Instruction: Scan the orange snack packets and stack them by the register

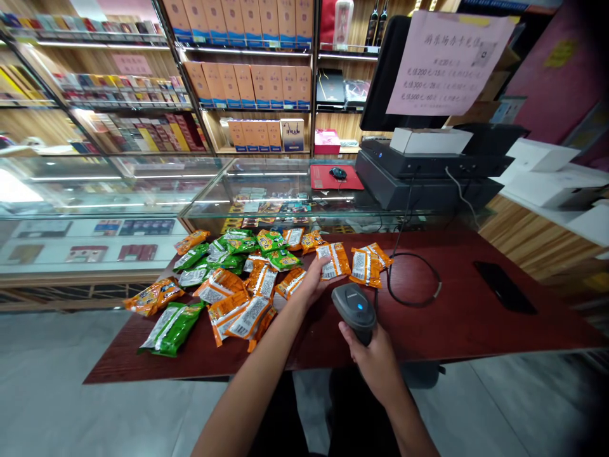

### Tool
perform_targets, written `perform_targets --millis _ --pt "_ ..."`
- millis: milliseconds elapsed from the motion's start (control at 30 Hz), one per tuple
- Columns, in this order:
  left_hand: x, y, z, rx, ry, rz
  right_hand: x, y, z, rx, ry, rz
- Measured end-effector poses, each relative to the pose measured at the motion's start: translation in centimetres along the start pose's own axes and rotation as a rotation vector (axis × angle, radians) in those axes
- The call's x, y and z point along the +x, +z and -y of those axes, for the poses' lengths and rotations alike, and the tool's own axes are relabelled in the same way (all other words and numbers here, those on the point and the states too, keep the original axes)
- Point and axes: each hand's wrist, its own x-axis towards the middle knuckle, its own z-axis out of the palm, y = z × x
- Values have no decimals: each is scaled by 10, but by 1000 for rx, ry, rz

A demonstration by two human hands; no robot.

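My left hand (pixel 311 284) reaches over the table and grips an orange snack packet (pixel 334 260), its barcode side facing up. In my right hand (pixel 373 352) is a dark barcode scanner (pixel 353 306) with a small blue light on top, its head tilted towards that packet. Two more orange packets (pixel 366 266) lie just right of the held one. To the left spreads a loose pile of orange packets (pixel 261 279) and green packets (pixel 233 247), several with their printed backs up. A green packet (pixel 174 328) rests nearest the table's left front.
The dark red table (pixel 428 324) bears a black phone (pixel 504 287) at right and a looped black cable (pixel 440 285). Behind it stands a glass display counter (pixel 209 190) with a mouse (pixel 338 172) on a red pad. A monitor (pixel 380 76) and stocked shelves rise beyond.
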Motion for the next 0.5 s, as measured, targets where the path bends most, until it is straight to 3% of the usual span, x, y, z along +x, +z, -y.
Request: perform_targets --millis 333,500 --pt "1 -2 5 40 13 3 1 -5 1 -17 -12 14" --pt "-2 1 4 45 27 13 -1 -4 4 -35 -20 -39"
